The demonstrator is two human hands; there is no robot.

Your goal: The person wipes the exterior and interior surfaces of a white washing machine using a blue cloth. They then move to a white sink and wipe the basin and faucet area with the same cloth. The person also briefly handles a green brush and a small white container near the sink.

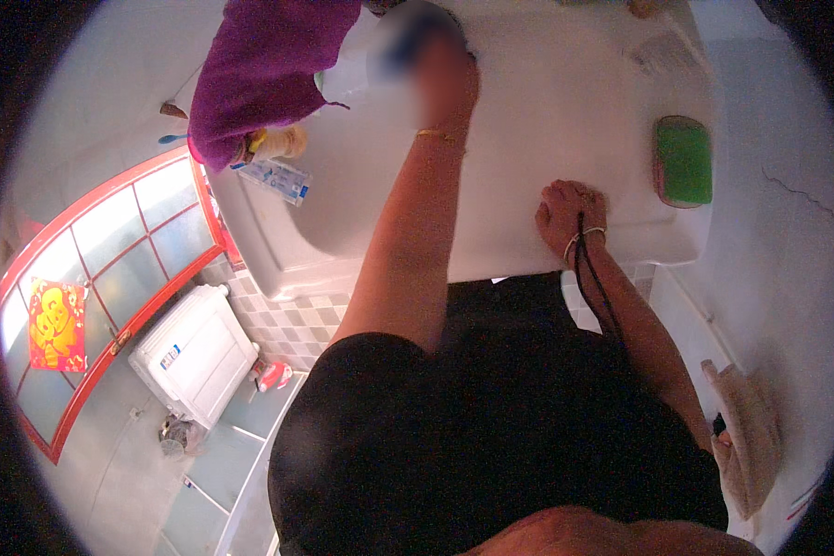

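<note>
My left hand (448,87) reaches to the far side of a white basin (514,139). A blur covers much of it, with a dark blue patch at its fingers, so its grip cannot be made out. Nearer my body, my right hand (573,212) has its fingers curled at the basin's near right part. A black cord (584,257) runs over its wrist; whether the fingers hold anything is hidden. A purple cloth (271,69) drapes over the left side, beside a white-and-blue tube or packet (278,181). On the right rim lies a green sponge or soap holder (684,161).
A red-framed window (118,271) with a red-and-yellow decoration (57,325) stands at the left, above a white radiator (194,354). Below it are a red item (275,375) and pale floor tiles. A beige cloth or bag (750,438) hangs at the lower right.
</note>
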